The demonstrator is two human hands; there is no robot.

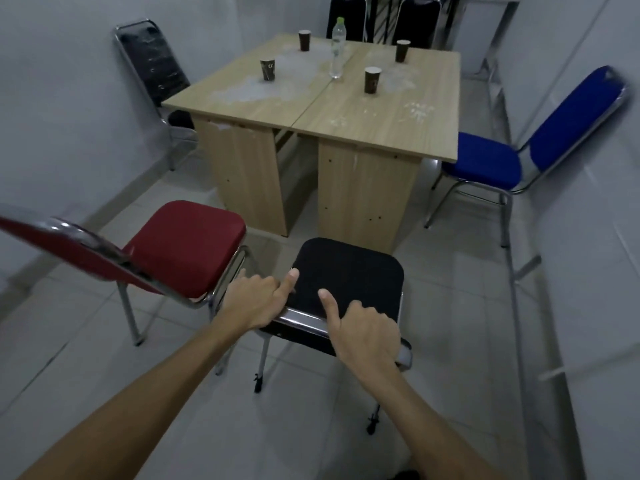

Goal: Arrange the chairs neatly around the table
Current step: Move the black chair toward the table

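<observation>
Grip: both hands clasp the chrome top rail of the black chair; left hand curls its fingers over the rail's left end, right hand wraps the right end, both thumbs stretched forward over the backrest.
Table: wooden table made of two desks pushed together, at 12 o'clock from the hands, top smeared with white marks.
Black chair: at 6 o'clock of the table, seat just short of the desk panels, facing them.
Red chair: just beside the black chair at its 9 o'clock, angled toward the table.
Blue chair: at the table's 3 o'clock, seat edge near the tabletop.
Wrapped chair: plastic-covered dark chair at the table's 9 o'clock, against the wall.
Far chairs: two dark backrests at 12 o'clock behind the table.
Water bottle: upright on the seam between the desks.
Paper cups: four, upright, spaced around the bottle.
</observation>
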